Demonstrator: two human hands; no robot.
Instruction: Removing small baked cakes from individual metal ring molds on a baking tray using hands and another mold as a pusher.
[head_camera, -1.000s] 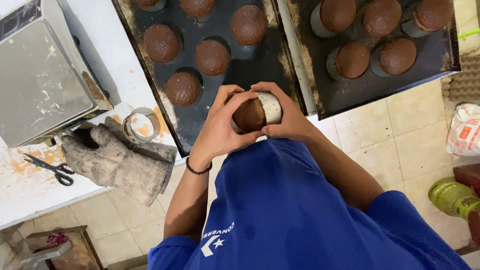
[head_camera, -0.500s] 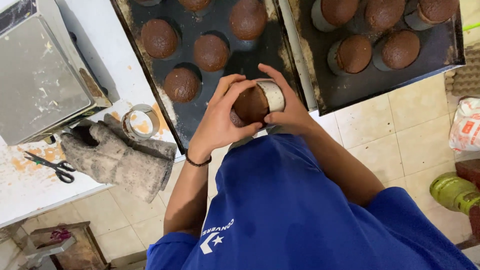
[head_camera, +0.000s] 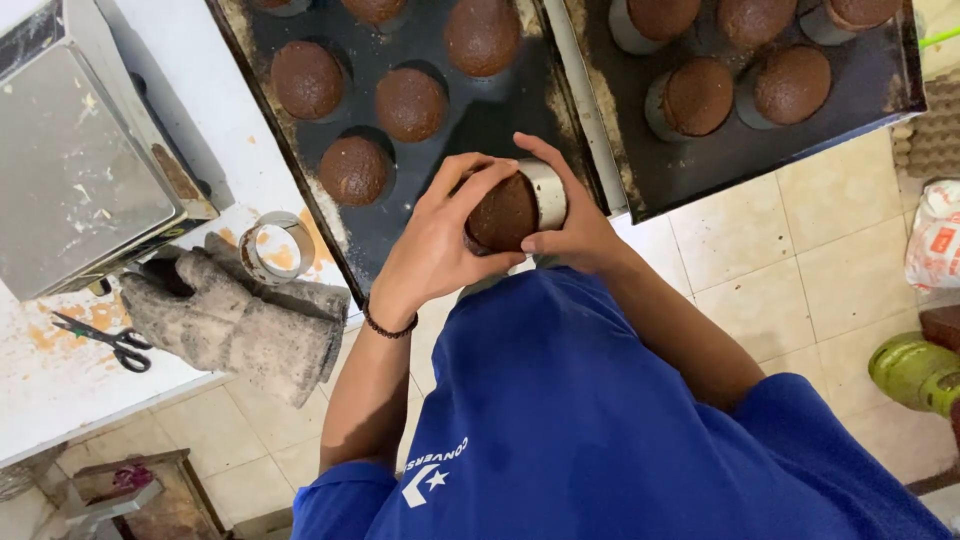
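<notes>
- Both hands grip one brown cake (head_camera: 503, 212) in its metal ring (head_camera: 547, 193), tipped on its side above the near edge of the left tray (head_camera: 500, 120); the left hand (head_camera: 440, 250) wraps its fingers over the domed top, while the right hand (head_camera: 575, 225) closes thumb and fingers round the ring.
- Far left, a steel box (head_camera: 85, 170) stands on the white counter (head_camera: 60, 385), with black scissors (head_camera: 105, 340) lying in front of it.
- Grey oven gloves (head_camera: 240, 325) lie at the counter's edge, beside an empty ring (head_camera: 277, 247).
- On the left tray, bare dark cakes (head_camera: 410, 104) sit in rows behind the hands.
- On the right tray (head_camera: 720, 165), cakes (head_camera: 790, 85) stand upright in their rings.
- Far right, a white bag (head_camera: 935, 240) and a green canister (head_camera: 915, 372) rest on the tiled floor (head_camera: 800, 260).
</notes>
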